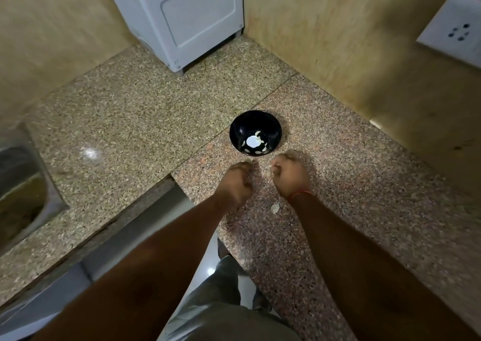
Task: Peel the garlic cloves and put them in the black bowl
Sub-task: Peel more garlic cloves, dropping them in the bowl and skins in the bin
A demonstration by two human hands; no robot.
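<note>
Black bowl (255,133) sits on the speckled granite desk (135,111), peeled garlic cloves (256,142) pale in its bottom; just nearer than the bowl, the left hand (235,181) curls its grip, contents hidden; the right hand (290,175) pinches a whitish bit; a garlic skin (275,207) lies nearer still.
</note>
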